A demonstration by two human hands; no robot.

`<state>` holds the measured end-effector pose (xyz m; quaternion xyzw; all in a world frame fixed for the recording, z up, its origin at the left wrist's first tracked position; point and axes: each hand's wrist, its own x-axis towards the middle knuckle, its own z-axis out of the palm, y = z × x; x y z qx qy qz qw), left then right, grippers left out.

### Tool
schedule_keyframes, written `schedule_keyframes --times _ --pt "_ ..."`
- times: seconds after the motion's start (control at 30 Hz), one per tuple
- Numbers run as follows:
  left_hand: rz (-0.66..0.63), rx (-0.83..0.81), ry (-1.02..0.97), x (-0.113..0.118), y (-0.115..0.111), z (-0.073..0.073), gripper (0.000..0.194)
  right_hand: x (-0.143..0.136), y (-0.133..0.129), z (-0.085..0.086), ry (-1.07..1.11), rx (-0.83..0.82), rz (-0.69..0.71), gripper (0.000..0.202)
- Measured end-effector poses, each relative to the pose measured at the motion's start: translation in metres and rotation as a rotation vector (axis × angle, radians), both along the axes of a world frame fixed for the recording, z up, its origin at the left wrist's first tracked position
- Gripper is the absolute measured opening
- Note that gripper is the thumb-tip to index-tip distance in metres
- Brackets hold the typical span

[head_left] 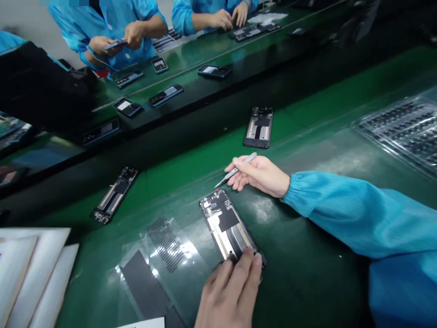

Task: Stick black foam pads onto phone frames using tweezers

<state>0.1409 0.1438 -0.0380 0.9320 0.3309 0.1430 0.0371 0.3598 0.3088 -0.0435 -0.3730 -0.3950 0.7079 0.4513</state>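
An opened phone point(228, 219) lies on the green mat, its inner frame and small circuit parts facing up. The fingers of my left hand point(230, 289) are closed over its lower end, with the thumb hidden. Above the phone's top edge, my right hand point(257, 175) pinches a pair of tweezers point(235, 170), tips pointing down and left. Near those tips is a tiny red spot point(217, 189); whether they touch it I cannot tell. Left of the phone lie a clear sheet with rows of small black pieces point(166, 243) and a dark sheet point(145, 282).
Two more opened phones, one on the left point(115, 196) and one at the back point(258, 127), rest along the green strip. White boards point(37, 273) stand at lower left, a clear tray point(406, 130) at right. Beyond a raised ledge, co-workers' hands point(133, 34) handle phones.
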Motion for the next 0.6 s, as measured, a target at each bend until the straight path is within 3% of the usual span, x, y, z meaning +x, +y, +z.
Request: schedule_keyframes --times 0.2,0.33,0.47,0.53,0.6 --pt "0.022 0.009 -0.034 -0.002 0.001 0.001 0.033 0.012 0.002 -0.002 0.037 -0.02 0.092 0.044" --pt "-0.004 0.055 0.091 0.005 0.006 0.011 0.035 0.011 0.001 -0.002 0.045 -0.028 0.101 0.038" --pt "0.048 -0.097 0.278 0.008 0.014 0.022 0.056 0.01 -0.001 -0.001 0.051 -0.049 0.107 0.035" --pt "0.127 -0.064 0.372 0.005 0.016 0.025 0.071 0.012 0.002 0.002 0.049 -0.1 0.095 0.031" --pt "0.295 0.001 0.411 -0.007 0.015 0.03 0.076 0.016 0.007 0.009 0.03 -0.207 0.06 0.029"
